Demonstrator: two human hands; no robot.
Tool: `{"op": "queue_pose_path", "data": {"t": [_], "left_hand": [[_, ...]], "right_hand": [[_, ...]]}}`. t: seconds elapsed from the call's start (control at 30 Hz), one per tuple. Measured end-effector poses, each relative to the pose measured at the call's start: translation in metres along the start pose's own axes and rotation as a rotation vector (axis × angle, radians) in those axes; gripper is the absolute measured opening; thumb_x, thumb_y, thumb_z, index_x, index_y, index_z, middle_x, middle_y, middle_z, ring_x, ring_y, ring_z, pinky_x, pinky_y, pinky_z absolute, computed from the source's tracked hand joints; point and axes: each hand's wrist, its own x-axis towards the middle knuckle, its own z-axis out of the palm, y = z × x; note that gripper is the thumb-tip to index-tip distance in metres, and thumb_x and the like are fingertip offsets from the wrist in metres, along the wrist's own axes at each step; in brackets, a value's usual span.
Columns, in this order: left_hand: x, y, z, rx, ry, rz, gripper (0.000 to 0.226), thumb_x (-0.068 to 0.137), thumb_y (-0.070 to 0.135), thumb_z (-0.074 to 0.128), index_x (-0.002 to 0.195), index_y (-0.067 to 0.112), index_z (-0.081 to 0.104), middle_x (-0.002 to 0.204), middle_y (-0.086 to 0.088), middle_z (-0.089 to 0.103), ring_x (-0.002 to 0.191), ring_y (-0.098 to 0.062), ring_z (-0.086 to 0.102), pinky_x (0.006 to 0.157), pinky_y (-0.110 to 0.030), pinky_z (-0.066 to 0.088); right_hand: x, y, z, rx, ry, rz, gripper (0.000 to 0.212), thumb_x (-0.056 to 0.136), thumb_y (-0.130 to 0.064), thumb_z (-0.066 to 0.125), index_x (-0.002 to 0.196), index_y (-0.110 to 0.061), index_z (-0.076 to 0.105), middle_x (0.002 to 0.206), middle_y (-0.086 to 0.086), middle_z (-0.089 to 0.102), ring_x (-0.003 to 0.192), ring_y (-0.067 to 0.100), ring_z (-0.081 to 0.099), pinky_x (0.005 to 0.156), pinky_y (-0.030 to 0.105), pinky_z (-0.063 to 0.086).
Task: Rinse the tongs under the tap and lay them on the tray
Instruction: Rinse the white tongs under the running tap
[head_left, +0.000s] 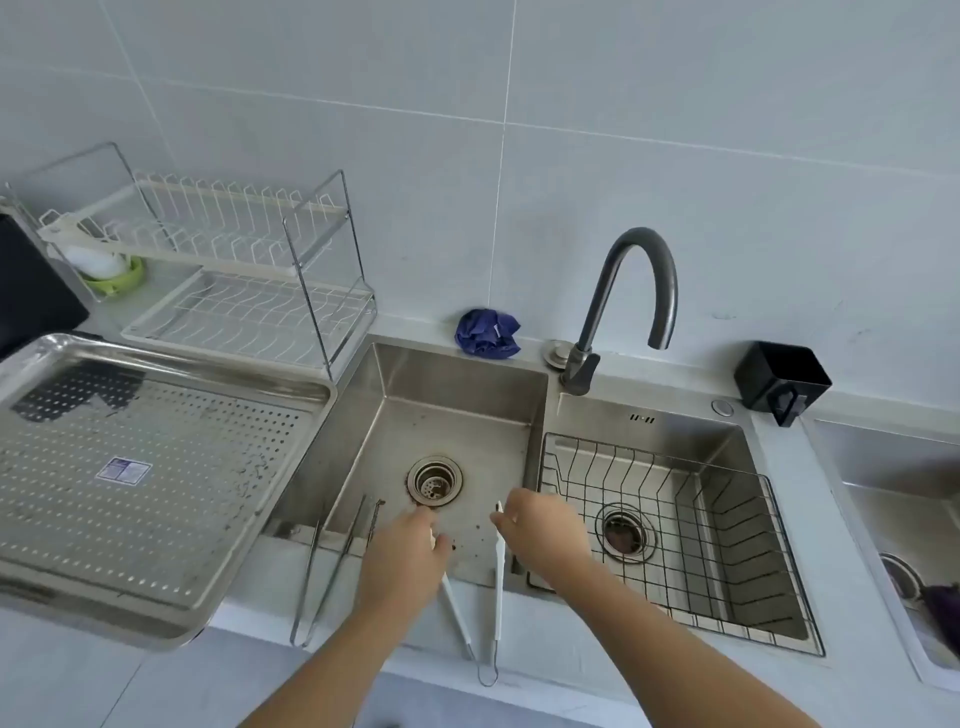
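White-armed tongs (497, 582) lie spread in a V over the front edge of the left sink basin (457, 410), their wire loop end toward me. My left hand (402, 558) grips the left arm of these tongs, hiding its tip. My right hand (545, 535) pinches the right arm near its tip. Bare metal tongs (332, 566) lean on the sink's front edge to the left, with no hand on them. The dark curved tap (641, 280) stands behind the basins; no water shows. The perforated steel tray (156, 519) sits on the counter at left.
A black wire basket (727, 499) fills the right basin. A dish rack (244, 270) stands behind the tray, a blue cloth (487, 332) lies behind the sink, and a black holder (782, 376) sits at the right. Another basin (893, 499) is at the far right.
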Motion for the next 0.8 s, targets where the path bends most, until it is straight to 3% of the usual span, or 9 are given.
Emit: {"op": "queue_pose_path", "data": {"t": [0.17, 0.27, 0.37, 0.47, 0.57, 0.63, 0.73, 0.8], "left_hand": [[-0.018, -0.006, 0.023, -0.198, -0.054, -0.222, 0.028, 0.095, 0.035, 0.061, 0.114, 0.016, 0.054, 0.090, -0.005, 0.072, 0.082, -0.026, 0.068, 0.059, -0.032, 0.041], [-0.018, -0.006, 0.034, -0.308, -0.071, -0.328, 0.043, 0.092, 0.036, 0.068, 0.124, 0.012, 0.051, 0.104, -0.007, 0.074, 0.094, -0.029, 0.069, 0.067, -0.031, 0.044], [-0.018, -0.005, 0.043, -0.375, -0.122, -0.391, 0.036, 0.089, 0.033, 0.072, 0.115, 0.012, 0.058, 0.105, -0.005, 0.074, 0.091, -0.027, 0.067, 0.070, -0.031, 0.046], [-0.019, -0.003, 0.050, -0.395, -0.133, -0.389, 0.022, 0.088, 0.028, 0.072, 0.105, 0.018, 0.061, 0.099, 0.003, 0.073, 0.077, -0.017, 0.059, 0.060, -0.028, 0.041], [-0.020, -0.001, 0.053, -0.413, -0.123, -0.343, 0.023, 0.088, 0.025, 0.071, 0.109, 0.017, 0.064, 0.090, 0.012, 0.067, 0.075, -0.012, 0.057, 0.054, -0.019, 0.036], [-0.020, 0.002, 0.053, -0.467, -0.091, -0.320, 0.025, 0.089, 0.023, 0.071, 0.113, 0.018, 0.064, 0.089, 0.011, 0.070, 0.076, -0.014, 0.063, 0.059, -0.024, 0.046], [-0.017, 0.012, 0.051, -0.649, -0.057, -0.318, 0.034, 0.091, 0.019, 0.069, 0.121, 0.026, 0.056, 0.084, 0.001, 0.069, 0.075, -0.022, 0.071, 0.072, -0.045, 0.059], [-0.013, 0.018, 0.048, -0.880, -0.078, -0.345, 0.039, 0.093, 0.015, 0.068, 0.126, 0.031, 0.053, 0.090, -0.010, 0.069, 0.072, -0.023, 0.074, 0.072, -0.045, 0.063]], "right_hand": [[-0.011, 0.013, 0.030, 0.042, -0.096, 0.186, 0.039, 0.090, -0.058, 0.053, 0.092, -0.018, 0.057, 0.087, 0.001, 0.068, 0.078, 0.023, 0.063, 0.060, 0.030, 0.047], [-0.013, 0.017, 0.042, 0.079, -0.114, 0.216, 0.042, 0.085, -0.062, 0.057, 0.087, -0.020, 0.051, 0.082, -0.002, 0.066, 0.070, 0.017, 0.059, 0.051, 0.027, 0.038], [-0.014, 0.018, 0.052, 0.116, -0.159, 0.247, 0.037, 0.086, -0.054, 0.062, 0.089, -0.019, 0.056, 0.083, -0.002, 0.065, 0.071, 0.016, 0.059, 0.052, 0.028, 0.040], [-0.017, 0.016, 0.057, 0.150, -0.161, 0.252, 0.024, 0.085, -0.037, 0.062, 0.090, -0.014, 0.060, 0.084, 0.003, 0.068, 0.071, 0.019, 0.061, 0.057, 0.029, 0.047], [-0.020, 0.017, 0.056, 0.201, -0.132, 0.251, 0.015, 0.081, -0.030, 0.061, 0.081, -0.016, 0.053, 0.073, 0.000, 0.059, 0.062, 0.017, 0.053, 0.051, 0.028, 0.039], [-0.022, 0.018, 0.050, 0.235, -0.105, 0.245, 0.017, 0.081, -0.029, 0.061, 0.076, -0.019, 0.048, 0.068, -0.002, 0.057, 0.057, 0.015, 0.051, 0.048, 0.027, 0.037], [-0.021, 0.019, 0.037, 0.328, -0.030, 0.264, 0.015, 0.082, -0.030, 0.061, 0.079, -0.018, 0.052, 0.070, 0.002, 0.065, 0.056, 0.018, 0.057, 0.050, 0.028, 0.042], [-0.019, 0.016, 0.026, 0.355, 0.032, 0.264, 0.017, 0.083, -0.029, 0.061, 0.076, -0.020, 0.049, 0.066, 0.000, 0.062, 0.056, 0.017, 0.057, 0.051, 0.028, 0.042]]}}
